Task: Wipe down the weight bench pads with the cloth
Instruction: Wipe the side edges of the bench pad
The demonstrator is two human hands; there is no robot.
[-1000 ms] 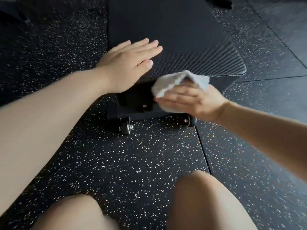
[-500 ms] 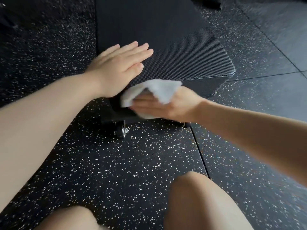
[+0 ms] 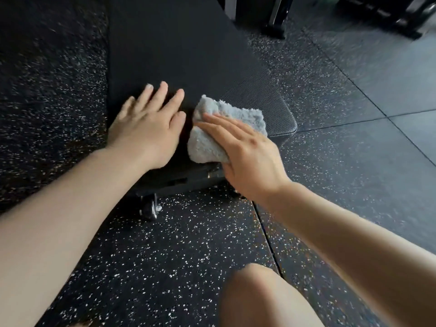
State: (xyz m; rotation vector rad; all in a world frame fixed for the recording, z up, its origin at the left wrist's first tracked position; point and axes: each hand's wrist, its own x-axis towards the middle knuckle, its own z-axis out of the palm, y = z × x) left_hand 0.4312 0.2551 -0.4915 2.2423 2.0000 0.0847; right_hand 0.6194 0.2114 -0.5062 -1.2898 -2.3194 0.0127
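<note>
On the ribbed black bench pad [image 3: 236, 74], right hand [image 3: 247, 156] presses fluffy cloth [image 3: 226, 128]; left hand [image 3: 146, 128] lies flat.

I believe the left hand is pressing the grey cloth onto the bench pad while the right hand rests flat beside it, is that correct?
Not quite: the hands are swapped. In the head view the right hand presses the grey cloth onto the bench pad, fingers extended over it, while the left hand rests flat beside it on the pad.
</note>
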